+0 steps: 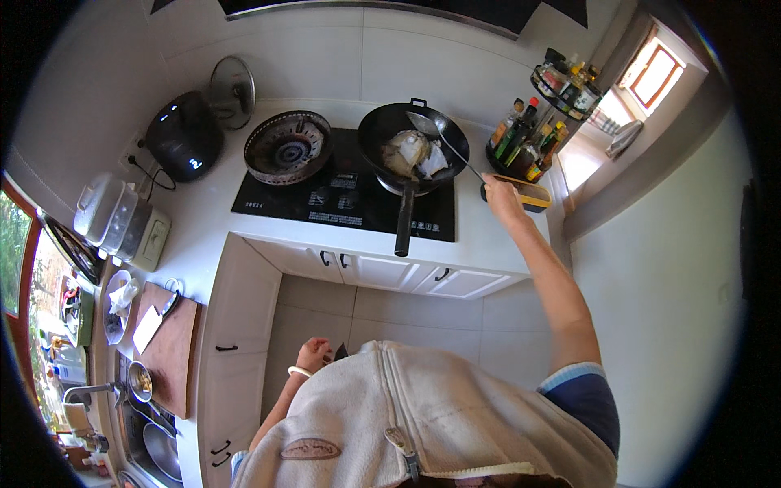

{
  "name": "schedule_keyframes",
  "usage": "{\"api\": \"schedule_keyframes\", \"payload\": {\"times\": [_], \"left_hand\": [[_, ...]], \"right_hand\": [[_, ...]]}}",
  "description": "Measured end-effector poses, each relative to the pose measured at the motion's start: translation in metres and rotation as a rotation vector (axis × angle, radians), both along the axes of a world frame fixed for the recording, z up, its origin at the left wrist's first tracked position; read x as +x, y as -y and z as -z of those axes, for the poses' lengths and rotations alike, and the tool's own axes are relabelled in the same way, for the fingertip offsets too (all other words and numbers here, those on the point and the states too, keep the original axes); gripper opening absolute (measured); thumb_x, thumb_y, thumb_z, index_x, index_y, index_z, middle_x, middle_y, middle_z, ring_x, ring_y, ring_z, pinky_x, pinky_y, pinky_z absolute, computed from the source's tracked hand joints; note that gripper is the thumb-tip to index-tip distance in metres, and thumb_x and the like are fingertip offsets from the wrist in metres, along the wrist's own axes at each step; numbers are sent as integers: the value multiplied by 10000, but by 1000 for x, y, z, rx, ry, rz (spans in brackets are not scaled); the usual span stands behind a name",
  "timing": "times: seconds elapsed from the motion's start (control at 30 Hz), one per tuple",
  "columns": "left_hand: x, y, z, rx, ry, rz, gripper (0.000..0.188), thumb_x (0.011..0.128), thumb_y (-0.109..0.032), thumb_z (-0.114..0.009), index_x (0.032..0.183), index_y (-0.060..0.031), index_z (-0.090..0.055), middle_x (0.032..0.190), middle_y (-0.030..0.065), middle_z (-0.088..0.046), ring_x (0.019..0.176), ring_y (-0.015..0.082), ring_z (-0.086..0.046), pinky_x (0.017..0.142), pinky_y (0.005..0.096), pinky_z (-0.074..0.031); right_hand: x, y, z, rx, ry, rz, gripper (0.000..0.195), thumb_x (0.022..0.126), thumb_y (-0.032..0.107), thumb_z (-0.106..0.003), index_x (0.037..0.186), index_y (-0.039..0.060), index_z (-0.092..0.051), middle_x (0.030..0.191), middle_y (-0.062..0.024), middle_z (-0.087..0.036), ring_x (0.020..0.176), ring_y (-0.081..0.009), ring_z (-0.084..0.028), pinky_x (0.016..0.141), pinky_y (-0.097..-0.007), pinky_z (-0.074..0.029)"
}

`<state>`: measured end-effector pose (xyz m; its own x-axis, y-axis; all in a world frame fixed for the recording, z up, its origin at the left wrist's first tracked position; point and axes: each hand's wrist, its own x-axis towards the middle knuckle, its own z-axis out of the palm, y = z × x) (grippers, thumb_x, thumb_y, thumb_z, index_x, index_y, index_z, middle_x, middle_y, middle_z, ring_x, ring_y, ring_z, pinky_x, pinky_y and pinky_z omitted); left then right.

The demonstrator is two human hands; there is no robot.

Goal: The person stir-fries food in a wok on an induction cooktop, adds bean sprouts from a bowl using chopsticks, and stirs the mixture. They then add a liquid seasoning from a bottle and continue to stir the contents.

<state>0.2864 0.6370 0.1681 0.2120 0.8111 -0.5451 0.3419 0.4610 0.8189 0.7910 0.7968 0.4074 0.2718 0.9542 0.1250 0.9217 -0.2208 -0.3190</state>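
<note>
My right hand (pixel 503 198) grips the handle of a metal wok spatula (pixel 422 124), to the right of the cooktop. The spatula's blade is over the far side of a black wok (pixel 372 131). In the wok lie pale pieces of food (pixel 410 149) that look like fish. The wok sits on the right burner, its long black handle (pixel 404 219) pointing toward me. Down by my waist, my left hand (pixel 314 355) has its fingers loosely curled, with a pale bangle at the wrist. Whether it holds anything is unclear.
A burner guard (pixel 288 146) covers the cooktop's left side. Sauce bottles (pixel 528 143) crowd a rack at right. Leftward are a black cooker (pixel 185 137), a glass lid (pixel 232 91) and a steamer (pixel 122 222). A cleaver (pixel 149 326) lies on a wooden board (pixel 177 354) beside the sink.
</note>
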Motion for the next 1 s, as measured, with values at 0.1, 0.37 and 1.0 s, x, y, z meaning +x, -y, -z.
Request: {"api": "schedule_keyframes", "payload": {"times": [0.1,0.37,1.0], "left_hand": [[-26,10,28,23,-11,13,252,902,-166,-549,1076,13,-584,868,103,-676,671,175,-660,579,304,-529],[-52,18,14,-48,-62,-30,266,899,-166,-541,1087,18,-583,872,100,-679,630,168,-650,563,294,-519],[-14,-14,-37,64,113,-254,216,887,-219,-567,872,-7,-606,726,53,-624,618,127,-574,545,271,-462]], "right_hand": [[4,-14,32,72,173,-18,318,897,84,-466,1187,66,-595,896,-249,-642,851,-396,-628,740,-472,-496],[0,-57,29,-28,354,-74,318,903,72,-429,1165,76,-610,913,-227,-649,868,-377,-637,752,-471,-509],[8,-9,22,-20,-194,60,431,917,332,-488,1274,98,-550,1211,-140,-600,1100,-299,-559,941,-352,-406]]}}
